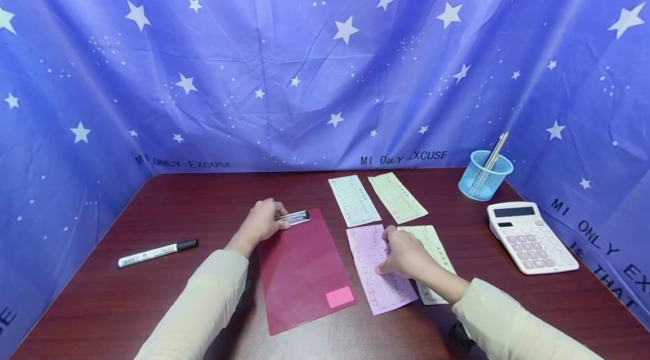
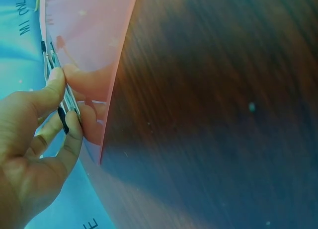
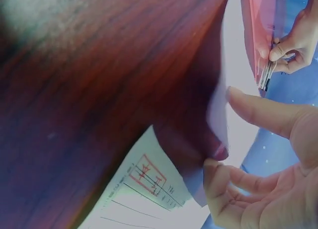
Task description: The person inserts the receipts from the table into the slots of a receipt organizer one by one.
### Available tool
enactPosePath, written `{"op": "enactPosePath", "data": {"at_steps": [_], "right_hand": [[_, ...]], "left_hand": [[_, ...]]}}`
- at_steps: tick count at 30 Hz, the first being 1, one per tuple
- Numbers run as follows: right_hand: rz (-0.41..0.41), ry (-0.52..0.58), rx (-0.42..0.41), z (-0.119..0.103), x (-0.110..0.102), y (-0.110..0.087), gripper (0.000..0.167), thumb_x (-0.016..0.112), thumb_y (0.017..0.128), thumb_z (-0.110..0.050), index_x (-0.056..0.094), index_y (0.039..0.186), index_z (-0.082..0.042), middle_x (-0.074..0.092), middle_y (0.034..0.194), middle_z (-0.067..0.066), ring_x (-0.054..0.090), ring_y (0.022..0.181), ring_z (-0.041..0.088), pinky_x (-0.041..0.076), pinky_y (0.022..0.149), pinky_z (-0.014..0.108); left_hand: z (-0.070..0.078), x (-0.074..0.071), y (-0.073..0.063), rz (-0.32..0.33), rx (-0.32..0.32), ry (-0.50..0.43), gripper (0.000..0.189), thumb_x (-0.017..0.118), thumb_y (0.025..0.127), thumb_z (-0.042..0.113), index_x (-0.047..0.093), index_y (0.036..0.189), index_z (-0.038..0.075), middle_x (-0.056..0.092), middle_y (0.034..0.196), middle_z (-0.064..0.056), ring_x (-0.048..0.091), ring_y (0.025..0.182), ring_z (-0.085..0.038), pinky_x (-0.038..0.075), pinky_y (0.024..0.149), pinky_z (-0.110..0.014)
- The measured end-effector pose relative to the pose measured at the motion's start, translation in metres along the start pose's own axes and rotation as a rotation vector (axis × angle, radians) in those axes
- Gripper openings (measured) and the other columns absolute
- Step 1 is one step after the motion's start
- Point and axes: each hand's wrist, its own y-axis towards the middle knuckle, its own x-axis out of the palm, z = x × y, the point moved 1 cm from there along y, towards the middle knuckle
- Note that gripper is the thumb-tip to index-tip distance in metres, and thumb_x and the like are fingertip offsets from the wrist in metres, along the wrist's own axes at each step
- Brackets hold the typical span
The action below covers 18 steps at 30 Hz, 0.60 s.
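A dark red clipboard (image 1: pixel 299 270) lies on the table with a pink label near its lower corner. At its top edge my left hand (image 1: pixel 263 220) pinches the metal clip (image 1: pixel 299 216) between thumb and fingers; the left wrist view shows the hand (image 2: pixel 37 134) on the clip from the side. My right hand (image 1: pixel 408 255) is over a pink-purple printed slip (image 1: pixel 367 250), thumb and fingers holding it, and the paper bends up in the right wrist view. A pale yellow-green slip (image 1: pixel 431 241) lies partly under that hand.
Farther back lie a pale blue-white slip (image 1: pixel 354 200) and a yellow slip (image 1: pixel 398 196). A calculator (image 1: pixel 533 238) and a blue mesh pen cup (image 1: pixel 479 179) with pens stand at the right. A marker (image 1: pixel 154 254) lies at the left. A starry curtain (image 1: pixel 304 66) surrounds the table.
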Motion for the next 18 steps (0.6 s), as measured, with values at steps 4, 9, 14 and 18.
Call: {"op": "enactPosePath", "data": {"at_steps": [4, 9, 14, 18], "right_hand": [[-0.015, 0.042, 0.032, 0.000, 0.000, 0.000, 0.072, 0.098, 0.061, -0.013, 0.054, 0.115, 0.005, 0.060, 0.091, 0.015, 0.057, 0.085, 0.028, 0.050, 0.077, 0.048], [-0.020, 0.091, 0.058, 0.005, -0.001, 0.000, 0.080, 0.099, 0.061, -0.017, 0.049, 0.120, 0.006, 0.062, 0.086, 0.015, 0.058, 0.079, 0.028, 0.051, 0.075, 0.048], [-0.053, 0.196, 0.060, 0.013, -0.003, -0.001, 0.089, 0.098, 0.062, -0.019, 0.045, 0.128, 0.010, 0.063, 0.086, 0.014, 0.059, 0.078, 0.025, 0.052, 0.076, 0.045], [-0.142, 0.354, 0.066, 0.019, -0.009, -0.003, 0.093, 0.094, 0.065, -0.007, 0.038, 0.136, 0.012, 0.059, 0.084, 0.010, 0.056, 0.076, 0.021, 0.048, 0.072, 0.036]], "left_hand": [[0.000, 0.000, 0.001, -0.001, 0.001, 0.000, 0.018, 0.086, 0.080, 0.012, 0.076, 0.093, 0.004, 0.063, 0.086, -0.007, 0.065, 0.085, -0.026, 0.052, 0.084, -0.046], [0.000, 0.000, 0.001, -0.011, -0.021, 0.003, 0.018, 0.086, 0.081, 0.012, 0.076, 0.094, 0.005, 0.063, 0.087, -0.007, 0.064, 0.086, -0.026, 0.052, 0.086, -0.046], [0.000, 0.000, 0.001, -0.019, -0.034, 0.010, 0.017, 0.086, 0.081, 0.012, 0.076, 0.094, 0.005, 0.063, 0.088, -0.007, 0.063, 0.087, -0.027, 0.052, 0.086, -0.046], [0.001, -0.001, 0.001, -0.020, -0.035, 0.002, 0.017, 0.086, 0.081, 0.012, 0.077, 0.094, 0.005, 0.063, 0.088, -0.007, 0.064, 0.088, -0.028, 0.052, 0.086, -0.046]]}}
